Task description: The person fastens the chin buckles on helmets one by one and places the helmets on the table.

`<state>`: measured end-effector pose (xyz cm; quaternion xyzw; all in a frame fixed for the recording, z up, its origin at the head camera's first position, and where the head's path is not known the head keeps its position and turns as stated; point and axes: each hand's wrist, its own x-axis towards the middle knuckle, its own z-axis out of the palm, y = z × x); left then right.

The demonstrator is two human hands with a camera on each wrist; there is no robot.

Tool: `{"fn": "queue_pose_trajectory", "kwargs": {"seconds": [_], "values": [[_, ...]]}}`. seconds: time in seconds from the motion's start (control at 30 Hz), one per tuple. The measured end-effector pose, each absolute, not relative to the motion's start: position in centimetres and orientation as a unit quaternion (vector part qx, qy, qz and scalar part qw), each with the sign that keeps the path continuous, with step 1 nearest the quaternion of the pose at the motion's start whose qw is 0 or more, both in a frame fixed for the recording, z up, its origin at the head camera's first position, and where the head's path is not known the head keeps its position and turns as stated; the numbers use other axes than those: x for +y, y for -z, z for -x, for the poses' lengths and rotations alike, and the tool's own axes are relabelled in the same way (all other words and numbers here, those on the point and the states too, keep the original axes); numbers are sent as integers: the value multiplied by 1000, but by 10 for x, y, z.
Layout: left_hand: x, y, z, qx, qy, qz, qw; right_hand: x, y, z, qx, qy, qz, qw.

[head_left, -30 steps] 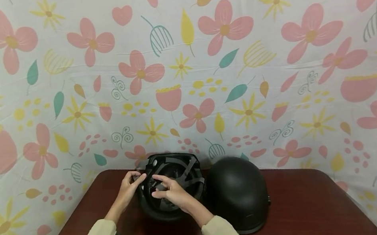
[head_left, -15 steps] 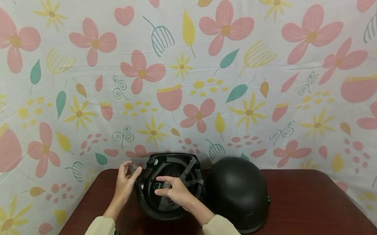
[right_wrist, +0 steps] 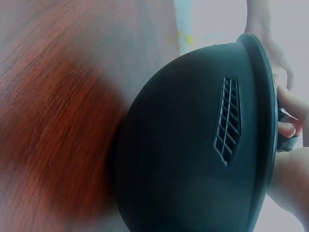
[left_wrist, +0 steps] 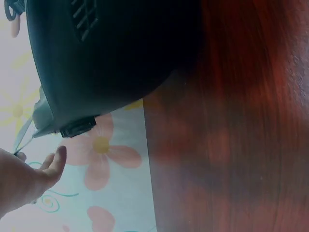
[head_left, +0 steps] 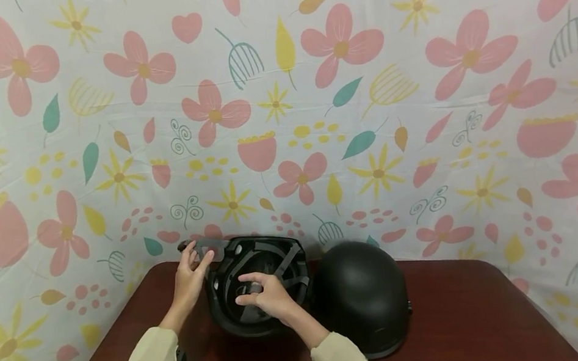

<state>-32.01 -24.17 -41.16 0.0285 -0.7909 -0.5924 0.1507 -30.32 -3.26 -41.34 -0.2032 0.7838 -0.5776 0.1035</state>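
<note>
A black helmet (head_left: pixel 226 325) lies on its crown with its harness of grey straps facing up. My left hand (head_left: pixel 187 287) is at its far left rim, holding a grey strap (head_left: pixel 214 249) that runs out from the helmet; its dark end sticks out beyond my fingers. In the left wrist view the strap runs taut from a small black fitting (left_wrist: pixel 77 127) to my left hand (left_wrist: pixel 31 176). Over the opening, my right hand (head_left: pixel 272 299) holds another strap, with thumb and index tips apart. Dark webbing (right_wrist: pixel 288 142) shows below a right finger in the right wrist view.
Another black helmet (head_left: pixel 363 293) rests dome up, close to the right side of the first. Both are on a dark red-brown wooden table (head_left: pixel 468 309). A flower-print cloth (head_left: pixel 280 114) hangs behind the table and down its sides.
My left hand has shifted left from the helmet rim, drawing the grey strap outward so that more of it shows. My right hand stays over the opening with little movement.
</note>
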Motion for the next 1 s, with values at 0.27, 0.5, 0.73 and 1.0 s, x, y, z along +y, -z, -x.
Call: {"fn": "queue_pose_trajectory", "kwargs": {"seconds": [0.27, 0.5, 0.73, 1.0], "values": [[-231, 408, 322, -792, 558, -48, 244, -32, 416, 302, 776, 586, 219, 83], [-227, 404, 325, -755, 594, -38, 275, -32, 421, 304, 792, 555, 254, 2], [-222, 403, 325, -707, 645, -22, 290, -33, 424, 303, 804, 522, 283, 8], [-218, 403, 329, -662, 675, -33, 324, -33, 414, 294, 775, 570, 272, 26]]}}
